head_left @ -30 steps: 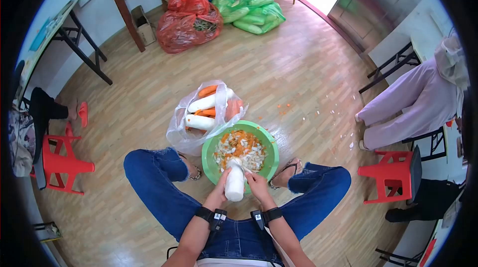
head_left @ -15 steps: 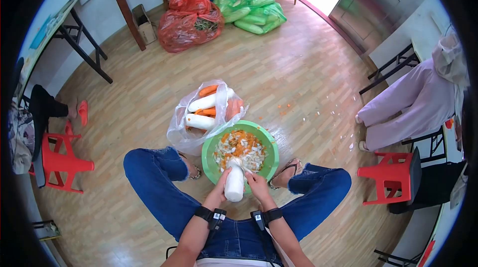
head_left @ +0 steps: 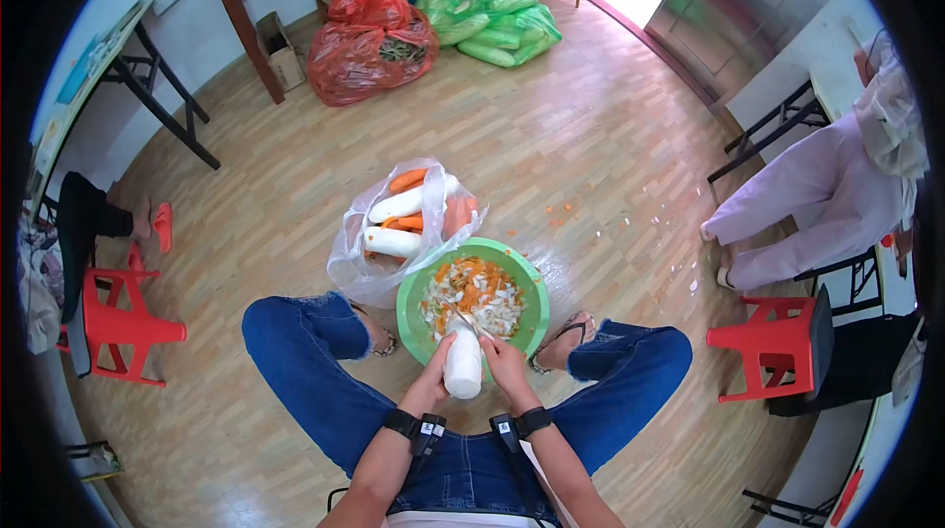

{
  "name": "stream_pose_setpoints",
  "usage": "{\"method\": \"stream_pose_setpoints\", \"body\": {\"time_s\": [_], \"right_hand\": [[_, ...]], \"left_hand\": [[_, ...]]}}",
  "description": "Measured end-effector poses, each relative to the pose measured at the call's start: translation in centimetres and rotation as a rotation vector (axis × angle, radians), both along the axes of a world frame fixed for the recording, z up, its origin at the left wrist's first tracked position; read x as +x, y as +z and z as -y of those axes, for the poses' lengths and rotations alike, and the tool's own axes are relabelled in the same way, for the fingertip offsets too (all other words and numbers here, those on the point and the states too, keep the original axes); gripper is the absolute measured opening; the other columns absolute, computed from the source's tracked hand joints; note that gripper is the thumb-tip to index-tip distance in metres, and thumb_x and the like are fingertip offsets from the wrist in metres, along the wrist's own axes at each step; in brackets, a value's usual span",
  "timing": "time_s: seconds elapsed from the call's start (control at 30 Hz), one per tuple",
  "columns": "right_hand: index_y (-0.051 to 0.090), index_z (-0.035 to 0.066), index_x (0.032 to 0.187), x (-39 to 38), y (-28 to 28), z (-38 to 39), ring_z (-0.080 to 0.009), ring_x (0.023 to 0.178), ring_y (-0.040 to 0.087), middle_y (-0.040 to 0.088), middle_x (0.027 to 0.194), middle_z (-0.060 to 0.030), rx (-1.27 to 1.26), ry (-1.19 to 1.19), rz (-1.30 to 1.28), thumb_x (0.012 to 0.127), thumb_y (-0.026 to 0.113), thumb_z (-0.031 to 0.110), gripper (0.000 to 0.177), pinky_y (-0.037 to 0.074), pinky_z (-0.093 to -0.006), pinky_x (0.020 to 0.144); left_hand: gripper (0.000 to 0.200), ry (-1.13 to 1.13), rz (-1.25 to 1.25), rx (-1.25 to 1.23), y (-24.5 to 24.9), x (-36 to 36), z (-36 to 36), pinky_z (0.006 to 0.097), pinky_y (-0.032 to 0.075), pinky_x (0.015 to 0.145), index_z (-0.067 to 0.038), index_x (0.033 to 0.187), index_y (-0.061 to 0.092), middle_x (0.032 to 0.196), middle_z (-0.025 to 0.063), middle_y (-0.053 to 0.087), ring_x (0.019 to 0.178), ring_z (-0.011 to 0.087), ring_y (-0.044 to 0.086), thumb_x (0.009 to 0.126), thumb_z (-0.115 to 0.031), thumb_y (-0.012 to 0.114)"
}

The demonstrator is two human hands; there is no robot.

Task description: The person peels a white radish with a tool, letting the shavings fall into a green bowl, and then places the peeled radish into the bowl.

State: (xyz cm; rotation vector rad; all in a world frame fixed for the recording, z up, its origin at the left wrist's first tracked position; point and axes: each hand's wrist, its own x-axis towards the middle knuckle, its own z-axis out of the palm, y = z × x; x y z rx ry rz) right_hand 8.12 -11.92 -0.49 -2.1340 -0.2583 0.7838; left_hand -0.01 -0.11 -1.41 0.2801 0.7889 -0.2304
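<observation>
Between my knees stands a green basin (head_left: 539, 304) holding white and orange vegetable pieces (head_left: 482, 294). My left hand (head_left: 431, 376) is wrapped round a peeled white radish (head_left: 463, 372), its far end over the basin's near rim. On the radish's right, my right hand (head_left: 504, 363) is closed on what looks like a small knife (head_left: 467, 319). The thin blade lies across the radish's far end; the handle is hidden in my fingers. Touching the basin's back left is a clear plastic bag (head_left: 346, 257) with white radishes (head_left: 394, 242) and carrots (head_left: 407, 180).
Orange and white scraps (head_left: 559, 208) lie on the floor right of the bag. Red stools (head_left: 133, 329) stand at both sides. A person in pale trousers (head_left: 802, 188) is at the right, another person's foot (head_left: 162, 225) at the left. Red (head_left: 369, 61) and green bags (head_left: 507, 31) sit at the back.
The blade has shifted slightly at the radish's far end and shows more plainly. My left hand keeps hold of the radish. The person at the right has leaned or moved a little.
</observation>
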Motion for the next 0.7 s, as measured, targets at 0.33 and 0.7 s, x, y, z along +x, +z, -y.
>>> {"method": "stream_pose_setpoints", "body": {"time_s": [0.33,0.7], "right_hand": [[0.058,-0.002,0.082,1.0,-5.0,1.4,-0.0102,0.055,0.046,0.052,0.058,-0.0044,0.141,-0.264,0.020,0.087,0.047,0.031,0.035,0.038,-0.0268,0.051],[0.059,0.001,0.088,-0.3,0.1,0.3,-0.0118,0.053,0.046,0.051,0.057,-0.0069,0.172,-0.096,0.055,0.085,0.049,0.034,0.035,0.037,-0.0277,0.051]], "left_hand": [[0.056,-0.092,0.076,-0.039,1.7,0.1,0.3,0.0446,0.053,0.054,-0.003,0.109,0.044,0.081,0.0153,0.057,0.062,0.0298,0.061,0.081,-0.051,0.043],[0.057,0.009,0.057,-0.037,1.1,0.4,-0.5,0.0437,0.053,0.055,-0.003,0.109,0.044,0.082,0.0146,0.057,0.065,0.0290,0.061,0.080,-0.051,0.043]]}}
